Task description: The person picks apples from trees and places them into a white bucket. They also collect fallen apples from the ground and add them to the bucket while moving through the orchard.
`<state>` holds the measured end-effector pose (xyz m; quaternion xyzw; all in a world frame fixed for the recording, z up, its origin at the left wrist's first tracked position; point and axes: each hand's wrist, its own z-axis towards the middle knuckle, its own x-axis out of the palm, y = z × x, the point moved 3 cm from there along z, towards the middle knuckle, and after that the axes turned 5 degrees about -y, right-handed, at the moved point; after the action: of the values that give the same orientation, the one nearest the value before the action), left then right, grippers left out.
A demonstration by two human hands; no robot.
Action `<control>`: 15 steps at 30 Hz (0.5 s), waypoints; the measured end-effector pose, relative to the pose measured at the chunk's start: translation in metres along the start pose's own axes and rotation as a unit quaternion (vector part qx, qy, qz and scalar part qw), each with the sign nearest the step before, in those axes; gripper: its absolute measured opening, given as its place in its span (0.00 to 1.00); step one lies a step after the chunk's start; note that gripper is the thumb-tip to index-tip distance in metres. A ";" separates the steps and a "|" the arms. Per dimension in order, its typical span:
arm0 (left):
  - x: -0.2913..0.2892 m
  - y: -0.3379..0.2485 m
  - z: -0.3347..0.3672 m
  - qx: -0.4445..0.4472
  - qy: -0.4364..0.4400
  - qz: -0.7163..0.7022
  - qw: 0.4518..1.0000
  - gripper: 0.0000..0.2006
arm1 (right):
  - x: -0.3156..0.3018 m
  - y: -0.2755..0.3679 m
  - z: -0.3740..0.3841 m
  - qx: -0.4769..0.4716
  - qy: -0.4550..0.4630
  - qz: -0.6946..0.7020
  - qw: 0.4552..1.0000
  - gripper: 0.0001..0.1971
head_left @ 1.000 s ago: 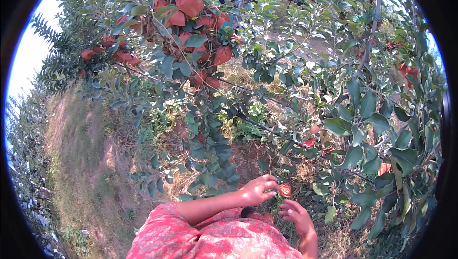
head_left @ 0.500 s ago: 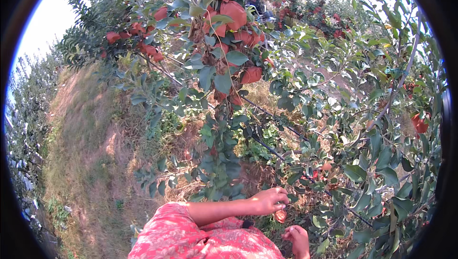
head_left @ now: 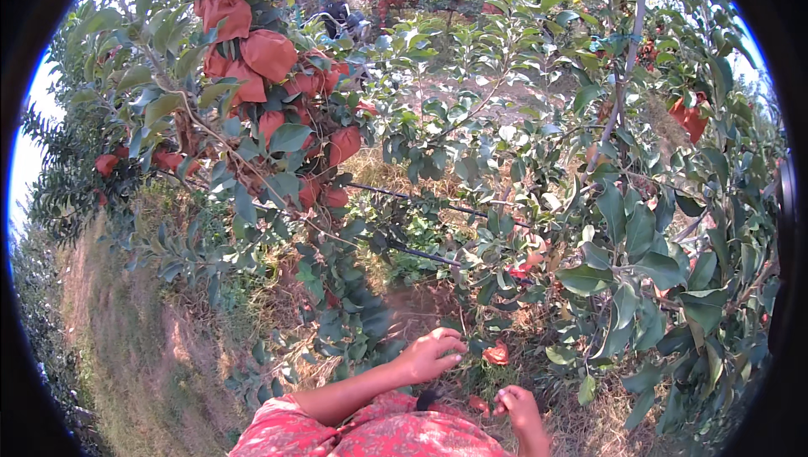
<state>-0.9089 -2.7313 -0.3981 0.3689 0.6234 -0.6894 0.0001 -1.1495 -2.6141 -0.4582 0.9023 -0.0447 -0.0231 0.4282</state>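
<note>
My left hand (head_left: 433, 355) reaches in from the lower left, its fingers loosely bent and parted, with nothing visible in them. Just right of its fingertips is a crumpled orange-red paper bag (head_left: 497, 353), apart from the hand; whether it hangs, falls or lies on the ground I cannot tell. My right hand (head_left: 518, 409) is below and to the right, its fingers curled together. Close by those fingertips shows a small reddish piece (head_left: 479, 405), too unclear to name. What the right fingers hold, if anything, is hidden.
Red paper bags (head_left: 269, 55) hang in a thick cluster on the leafy tree at upper left. Another red bag (head_left: 690, 118) hangs at right. Leafy branches (head_left: 640, 259) crowd the right side. A dark hose (head_left: 421, 252) crosses the middle. Dry grass (head_left: 126, 331) covers the left ground.
The view has swung right, so the tree and bags appear farther left. The crumpled red bag, earlier at my left fingertips, is now apart from them.
</note>
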 end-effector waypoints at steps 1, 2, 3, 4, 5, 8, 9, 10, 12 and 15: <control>0.001 0.003 0.003 0.000 0.004 0.001 1.000 0.12 | 0.000 -0.006 -0.001 0.024 -0.018 -0.008 1.000 0.09; 0.003 0.006 0.005 -0.007 0.015 0.003 1.000 0.12 | 0.000 -0.009 -0.003 0.013 -0.021 -0.009 1.000 0.09; 0.004 0.007 0.009 0.008 0.016 -0.005 1.000 0.12 | 0.000 -0.012 -0.004 0.017 -0.031 -0.012 0.999 0.09; 0.007 0.009 0.012 0.016 0.025 -0.010 1.000 0.12 | 0.000 -0.016 -0.005 0.036 -0.049 -0.019 0.998 0.08; 0.010 0.010 0.014 0.014 0.036 -0.014 0.999 0.12 | 0.000 -0.019 -0.008 0.044 -0.060 -0.010 0.997 0.08; 0.019 0.013 0.022 0.009 0.067 -0.033 0.997 0.12 | 0.001 -0.021 -0.013 0.050 -0.083 -0.028 0.995 0.09; 0.020 0.013 0.024 0.019 0.074 -0.036 0.996 0.12 | 0.002 -0.021 -0.014 0.045 -0.087 -0.043 0.994 0.08; 0.021 0.013 0.027 0.024 0.079 -0.041 0.996 0.12 | 0.003 -0.021 -0.014 0.043 -0.092 -0.035 0.994 0.08; 0.022 0.014 0.031 0.031 0.092 -0.052 0.994 0.12 | 0.007 -0.021 -0.014 0.043 -0.093 -0.024 0.994 0.08; 0.020 0.017 0.036 0.038 0.093 -0.061 0.993 0.13 | 0.013 -0.019 -0.013 0.038 -0.093 0.024 0.995 0.09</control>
<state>-0.9341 -2.7571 -0.4241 0.3924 0.6154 -0.6741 -0.1136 -1.1349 -2.5934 -0.4652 0.9105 -0.1069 -0.0950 0.3879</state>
